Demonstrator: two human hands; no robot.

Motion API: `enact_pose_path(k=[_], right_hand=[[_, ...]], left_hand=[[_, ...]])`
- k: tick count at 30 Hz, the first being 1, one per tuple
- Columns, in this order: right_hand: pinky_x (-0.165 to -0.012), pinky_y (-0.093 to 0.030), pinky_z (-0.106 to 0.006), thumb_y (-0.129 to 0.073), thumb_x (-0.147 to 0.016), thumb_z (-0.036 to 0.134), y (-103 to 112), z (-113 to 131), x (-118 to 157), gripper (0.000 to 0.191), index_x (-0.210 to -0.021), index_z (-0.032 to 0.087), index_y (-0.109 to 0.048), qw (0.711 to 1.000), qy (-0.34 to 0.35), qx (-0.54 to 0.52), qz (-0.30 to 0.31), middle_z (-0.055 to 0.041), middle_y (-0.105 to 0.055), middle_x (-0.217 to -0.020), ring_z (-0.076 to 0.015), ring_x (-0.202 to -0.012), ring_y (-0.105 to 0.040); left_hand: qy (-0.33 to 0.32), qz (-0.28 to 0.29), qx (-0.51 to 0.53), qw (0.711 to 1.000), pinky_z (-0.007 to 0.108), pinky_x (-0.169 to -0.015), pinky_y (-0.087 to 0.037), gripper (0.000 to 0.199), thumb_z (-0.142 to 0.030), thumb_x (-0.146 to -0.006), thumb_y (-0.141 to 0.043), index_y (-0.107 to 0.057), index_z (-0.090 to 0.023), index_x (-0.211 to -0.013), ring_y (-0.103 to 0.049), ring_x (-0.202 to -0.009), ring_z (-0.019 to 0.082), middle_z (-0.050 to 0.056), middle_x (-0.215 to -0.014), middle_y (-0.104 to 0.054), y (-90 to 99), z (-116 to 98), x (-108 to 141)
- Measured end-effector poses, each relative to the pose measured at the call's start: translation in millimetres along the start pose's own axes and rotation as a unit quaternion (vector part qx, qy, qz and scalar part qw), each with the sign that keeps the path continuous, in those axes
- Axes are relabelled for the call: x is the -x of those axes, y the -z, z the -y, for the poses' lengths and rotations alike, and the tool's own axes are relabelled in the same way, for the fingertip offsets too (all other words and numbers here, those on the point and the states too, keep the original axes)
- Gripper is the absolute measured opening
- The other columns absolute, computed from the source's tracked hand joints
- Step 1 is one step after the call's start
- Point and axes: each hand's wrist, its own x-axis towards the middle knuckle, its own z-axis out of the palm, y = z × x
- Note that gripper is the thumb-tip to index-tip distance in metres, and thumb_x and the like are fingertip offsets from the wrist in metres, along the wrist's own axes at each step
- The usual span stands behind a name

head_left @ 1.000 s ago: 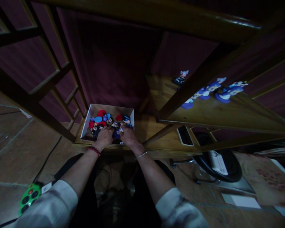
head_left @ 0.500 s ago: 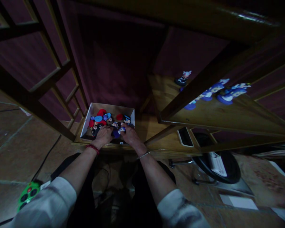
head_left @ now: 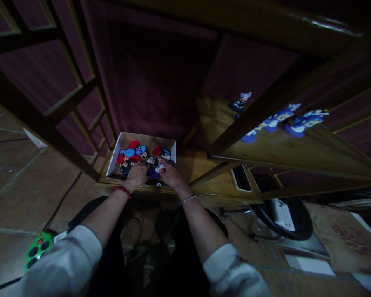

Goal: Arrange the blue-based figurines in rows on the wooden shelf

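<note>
A white cardboard box full of small figurines with red, blue and black bases sits on the low wooden shelf. My left hand, a red bead bracelet at its wrist, is over the box's front part, fingers bent down among dark figurines; what it holds, if anything, is hidden. My right hand, with a silver bracelet, is closed on a purple figurine inside the box, close to the left fingertips. Blue discs and a red base lie behind the hands.
Several figurines stand on the raised wooden shelf at right. A phone lies on the lower shelf. Wooden lattice rises at left. A black round stool and a green controller are on the floor.
The view has shifted slightly. Both hands stay in the box in nearly the same pose, and the purple figurine is still at my right fingers.
</note>
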Motion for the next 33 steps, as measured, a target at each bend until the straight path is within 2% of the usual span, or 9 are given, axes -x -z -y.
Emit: enact_pose_path(k=[12,24,33], right_hand=[[-0.087,-0.038,-0.026,-0.048,-0.079,0.014,-5.1,0.9,-2.3,0.036,-0.114,0.02,-0.05,1.0,0.023,0.015,0.006,-0.005,-0.058,-0.111,-0.0145,-0.098,-0.054],[-0.079,-0.042,-0.025,-0.053,-0.078,0.019,-6.9,5.0,-1.6,0.034,-0.111,0.021,-0.054,0.998,0.045,0.037,-0.005,-0.003,-0.063,-0.097,-0.0138,-0.085,-0.058],[-0.084,-0.04,-0.025,-0.054,-0.076,0.017,-13.2,3.6,-6.0,0.033,-0.109,0.022,-0.054,0.996,0.072,0.058,-0.013,-0.0033,-0.062,-0.101,-0.0147,-0.092,-0.057]], left_hand=[[-0.004,-0.004,0.012,1.0,0.03,-0.09,-0.037,0.021,-0.017,-0.069,-0.054,-0.061,-0.018,-0.089,-0.054,-0.099,0.02,0.008,-0.098,-0.063,-3.7,4.6,0.8],[-0.005,-0.01,-0.002,1.0,0.029,-0.092,-0.036,0.026,-0.012,-0.069,-0.05,-0.062,-0.016,-0.091,-0.053,-0.101,0.019,0.009,-0.098,-0.063,-2.3,4.1,1.7],[0.005,-0.011,0.009,1.0,0.028,-0.091,-0.037,0.024,-0.014,-0.071,-0.049,-0.062,-0.018,-0.09,-0.055,-0.097,0.018,0.008,-0.096,-0.064,-3.7,4.2,1.9]])
